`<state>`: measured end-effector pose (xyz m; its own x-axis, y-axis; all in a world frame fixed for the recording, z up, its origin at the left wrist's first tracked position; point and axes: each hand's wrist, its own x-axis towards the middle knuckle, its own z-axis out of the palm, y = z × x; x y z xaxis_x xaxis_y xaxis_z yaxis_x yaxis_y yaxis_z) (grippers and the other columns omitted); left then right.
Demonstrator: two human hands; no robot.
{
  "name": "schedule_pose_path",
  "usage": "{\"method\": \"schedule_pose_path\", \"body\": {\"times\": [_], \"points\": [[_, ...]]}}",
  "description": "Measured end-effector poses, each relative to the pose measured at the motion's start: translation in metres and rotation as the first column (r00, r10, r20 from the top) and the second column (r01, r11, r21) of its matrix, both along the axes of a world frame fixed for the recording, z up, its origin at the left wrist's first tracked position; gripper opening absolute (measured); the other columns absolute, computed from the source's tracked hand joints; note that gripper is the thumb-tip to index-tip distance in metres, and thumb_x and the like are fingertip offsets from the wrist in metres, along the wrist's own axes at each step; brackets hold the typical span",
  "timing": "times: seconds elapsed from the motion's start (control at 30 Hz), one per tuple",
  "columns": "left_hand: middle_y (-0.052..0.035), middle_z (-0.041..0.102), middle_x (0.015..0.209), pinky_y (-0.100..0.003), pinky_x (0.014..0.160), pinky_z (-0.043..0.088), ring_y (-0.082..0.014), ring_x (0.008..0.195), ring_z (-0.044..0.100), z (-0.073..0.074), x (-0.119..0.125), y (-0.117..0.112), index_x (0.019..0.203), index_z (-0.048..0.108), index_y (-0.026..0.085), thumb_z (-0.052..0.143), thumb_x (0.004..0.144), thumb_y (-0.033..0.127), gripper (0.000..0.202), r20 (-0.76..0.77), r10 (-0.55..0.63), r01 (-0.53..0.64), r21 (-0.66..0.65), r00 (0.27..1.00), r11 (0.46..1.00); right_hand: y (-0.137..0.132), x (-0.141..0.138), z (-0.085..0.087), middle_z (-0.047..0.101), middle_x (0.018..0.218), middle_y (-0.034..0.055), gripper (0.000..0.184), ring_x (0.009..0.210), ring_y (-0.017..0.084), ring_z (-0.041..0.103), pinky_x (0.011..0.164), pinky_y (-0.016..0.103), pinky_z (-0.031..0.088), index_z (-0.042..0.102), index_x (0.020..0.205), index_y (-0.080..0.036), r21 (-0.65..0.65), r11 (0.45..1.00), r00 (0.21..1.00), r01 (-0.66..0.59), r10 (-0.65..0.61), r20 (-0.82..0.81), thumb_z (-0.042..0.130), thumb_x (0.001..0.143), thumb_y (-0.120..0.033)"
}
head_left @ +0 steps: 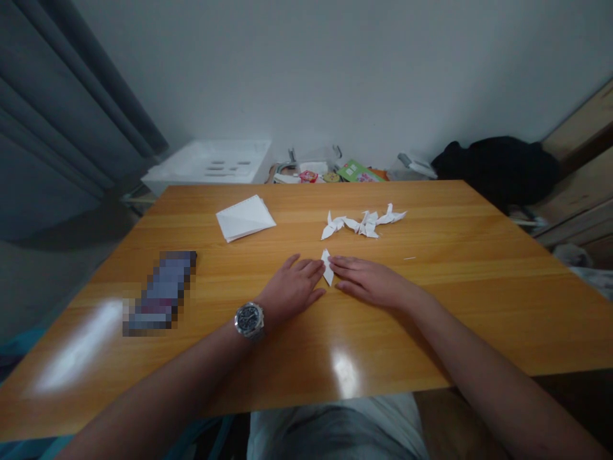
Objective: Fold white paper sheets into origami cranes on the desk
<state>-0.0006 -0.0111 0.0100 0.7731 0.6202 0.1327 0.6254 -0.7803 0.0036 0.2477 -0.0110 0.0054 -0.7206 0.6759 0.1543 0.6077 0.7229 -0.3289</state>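
A small piece of white paper [327,268], folded into a narrow diamond, lies flat on the wooden table [460,319]. From the left, my left hand [294,286] rests with fingers stretched out, the tips at the paper's left edge. My right hand [366,280] lies opposite, palm down and fingers extended, its tips on the right edge. Neither hand grasps the paper. Just beyond it, several folded white paper cranes [366,223] stand in a row. A wristwatch [249,319] is on my left wrist.
White paper sheets [245,218] lie stacked at the back left. A pixelated phone-like object [165,291] is on the left. A thin white sliver [409,258] lies to the right. Behind the table are a white tray [211,160], a green packet [357,171] and a black bundle [498,169].
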Motion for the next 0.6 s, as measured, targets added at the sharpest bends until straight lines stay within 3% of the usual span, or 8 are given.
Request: {"method": "schedule_pose_path", "body": {"times": [0.4, 0.6], "points": [[-0.0106, 0.059, 0.137, -0.045, 0.115, 0.03, -0.0257, 0.127, 0.052, -0.0018, 0.0001, 0.0017, 0.136, 0.054, 0.015, 0.046, 0.101, 0.04, 0.044, 0.033, 0.009, -0.009, -0.015, 0.999, 1.0, -0.001, -0.0038, 0.0026, 0.054, 0.146, 0.0135, 0.04, 0.133, 0.027, 0.054, 0.111, 0.046, 0.045, 0.06, 0.136, -0.018, 0.055, 0.998, 1.0, 0.028, -0.028, -0.002, 0.05, 0.1, -0.032], [-0.0108, 0.062, 0.133, -0.048, 0.115, 0.03, -0.0259, 0.122, 0.056, -0.0009, -0.0028, 0.0031, 0.132, 0.059, 0.018, 0.044, 0.101, 0.047, 0.046, 0.106, 0.068, -0.065, -0.03, 0.992, 0.997, 0.0001, -0.0057, 0.0016, 0.057, 0.142, 0.0161, 0.039, 0.129, 0.028, 0.057, 0.109, 0.046, 0.046, 0.06, 0.135, -0.015, 0.123, 0.992, 0.999, 0.008, -0.014, 0.048, 0.051, 0.099, -0.028]]}}
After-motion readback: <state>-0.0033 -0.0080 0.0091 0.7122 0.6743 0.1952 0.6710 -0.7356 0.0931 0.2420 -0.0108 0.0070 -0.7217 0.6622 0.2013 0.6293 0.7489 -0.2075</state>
